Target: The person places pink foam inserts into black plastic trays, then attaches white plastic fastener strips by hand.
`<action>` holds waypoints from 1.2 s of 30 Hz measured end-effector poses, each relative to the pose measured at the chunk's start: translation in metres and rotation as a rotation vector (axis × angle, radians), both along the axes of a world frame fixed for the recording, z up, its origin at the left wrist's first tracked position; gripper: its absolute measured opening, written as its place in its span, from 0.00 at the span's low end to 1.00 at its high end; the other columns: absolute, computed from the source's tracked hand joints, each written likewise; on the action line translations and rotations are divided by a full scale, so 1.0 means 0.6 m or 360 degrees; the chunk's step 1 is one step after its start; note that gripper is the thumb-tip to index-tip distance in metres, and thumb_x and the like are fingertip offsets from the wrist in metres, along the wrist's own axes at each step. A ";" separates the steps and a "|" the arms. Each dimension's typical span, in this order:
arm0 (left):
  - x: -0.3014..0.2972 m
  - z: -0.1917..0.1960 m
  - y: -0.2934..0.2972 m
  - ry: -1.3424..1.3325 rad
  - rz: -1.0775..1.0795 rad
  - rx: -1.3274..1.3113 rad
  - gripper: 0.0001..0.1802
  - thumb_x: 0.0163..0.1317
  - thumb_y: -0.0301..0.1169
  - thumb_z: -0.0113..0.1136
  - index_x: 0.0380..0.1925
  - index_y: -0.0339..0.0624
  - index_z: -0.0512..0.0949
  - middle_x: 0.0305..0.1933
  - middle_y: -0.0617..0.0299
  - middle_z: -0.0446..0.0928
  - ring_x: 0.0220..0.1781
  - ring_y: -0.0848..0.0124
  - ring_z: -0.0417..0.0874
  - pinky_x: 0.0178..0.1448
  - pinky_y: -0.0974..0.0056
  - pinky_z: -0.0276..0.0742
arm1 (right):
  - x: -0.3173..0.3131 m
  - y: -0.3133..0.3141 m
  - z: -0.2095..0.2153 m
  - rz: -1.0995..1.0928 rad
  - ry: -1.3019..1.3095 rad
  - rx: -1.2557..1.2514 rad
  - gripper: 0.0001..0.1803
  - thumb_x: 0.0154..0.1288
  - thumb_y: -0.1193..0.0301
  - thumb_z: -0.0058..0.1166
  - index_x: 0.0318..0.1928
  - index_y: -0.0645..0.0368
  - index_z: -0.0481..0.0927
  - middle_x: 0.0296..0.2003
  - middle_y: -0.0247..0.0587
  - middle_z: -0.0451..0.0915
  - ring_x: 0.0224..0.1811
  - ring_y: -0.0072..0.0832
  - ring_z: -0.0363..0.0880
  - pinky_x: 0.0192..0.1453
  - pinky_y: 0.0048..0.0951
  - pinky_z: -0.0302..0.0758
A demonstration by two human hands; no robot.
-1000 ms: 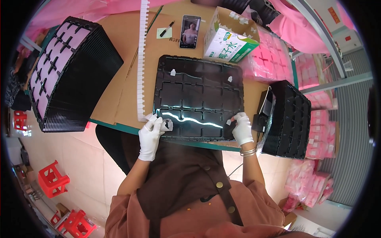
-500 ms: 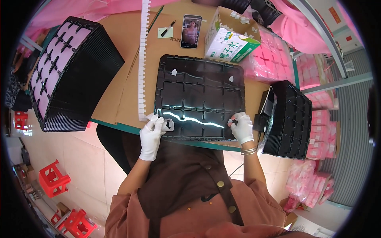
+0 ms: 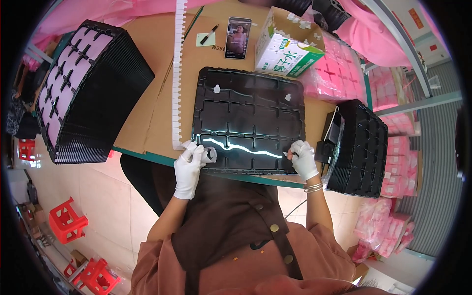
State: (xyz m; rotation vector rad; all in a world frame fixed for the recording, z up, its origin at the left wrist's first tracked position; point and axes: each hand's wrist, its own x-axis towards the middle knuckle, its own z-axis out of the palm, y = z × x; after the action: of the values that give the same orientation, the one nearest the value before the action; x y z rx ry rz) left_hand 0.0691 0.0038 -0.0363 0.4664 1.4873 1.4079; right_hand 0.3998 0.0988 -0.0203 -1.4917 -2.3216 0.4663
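Observation:
A black plastic tray (image 3: 248, 118) with moulded compartments lies in front of me, glossy, with a bright streak of light across it. Two small white tabs show on its upper part, a left one (image 3: 217, 89) and a right one (image 3: 288, 98). My left hand (image 3: 189, 171), in a white glove, is closed at the tray's near left corner, pinching a small white paper piece (image 3: 212, 155) with a dark opening. By the near right edge, my gloved right hand (image 3: 305, 161) is pinched, and a tiny white tab (image 3: 285, 154) shows at its fingertips.
Stacks of black trays stand left (image 3: 115, 93) and right (image 3: 361, 147). A white toothed strip (image 3: 176, 73) runs along the tray's left side. Behind lie a phone (image 3: 238, 38), a pen (image 3: 210, 34) on a note, an open carton (image 3: 287, 51) and a pink wrapped pack (image 3: 337, 73).
My right hand has shifted slightly right and down, and a tiny white tab now shows at its fingertips. My left hand stays in place.

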 end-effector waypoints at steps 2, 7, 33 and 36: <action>-0.003 -0.002 0.001 0.0074 -0.0018 -0.0002 0.18 0.64 0.31 0.59 0.52 0.34 0.76 0.39 0.64 0.79 0.38 0.79 0.80 0.38 0.73 0.79 | 0.003 0.011 -0.001 0.0032 0.0054 -0.0028 0.11 0.43 0.87 0.52 0.25 0.56 0.76 0.23 0.37 0.76 0.31 0.36 0.76 0.38 0.34 0.74; 0.000 0.011 0.001 0.0110 -0.0020 0.0013 0.18 0.64 0.32 0.59 0.51 0.33 0.77 0.39 0.64 0.79 0.37 0.79 0.79 0.37 0.73 0.79 | 0.000 0.094 -0.007 -0.0438 0.0862 -0.0441 0.08 0.57 0.86 0.43 0.27 0.61 0.72 0.22 0.33 0.74 0.29 0.22 0.79 0.33 0.26 0.75; -0.001 0.002 0.001 0.0262 -0.0031 0.0074 0.10 0.63 0.28 0.59 0.42 0.35 0.80 0.32 0.67 0.79 0.32 0.83 0.77 0.34 0.74 0.77 | -0.051 0.281 -0.066 -0.0516 -0.0249 0.0338 0.02 0.52 0.74 0.57 0.28 0.55 0.79 0.29 0.44 0.81 0.35 0.43 0.81 0.41 0.42 0.74; -0.004 -0.004 -0.002 0.0210 -0.0026 0.0037 0.10 0.63 0.28 0.59 0.42 0.35 0.79 0.32 0.67 0.79 0.33 0.83 0.77 0.36 0.74 0.76 | -0.029 0.269 -0.066 -0.0280 -0.0005 0.0377 0.07 0.50 0.82 0.50 0.26 0.56 0.78 0.27 0.42 0.80 0.31 0.41 0.80 0.40 0.40 0.74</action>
State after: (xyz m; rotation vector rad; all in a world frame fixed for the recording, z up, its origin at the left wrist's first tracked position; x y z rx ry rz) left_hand 0.0665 0.0029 -0.0385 0.5942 1.5702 1.4054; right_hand 0.3826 0.2604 -0.0601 -1.5604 -2.1365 0.1370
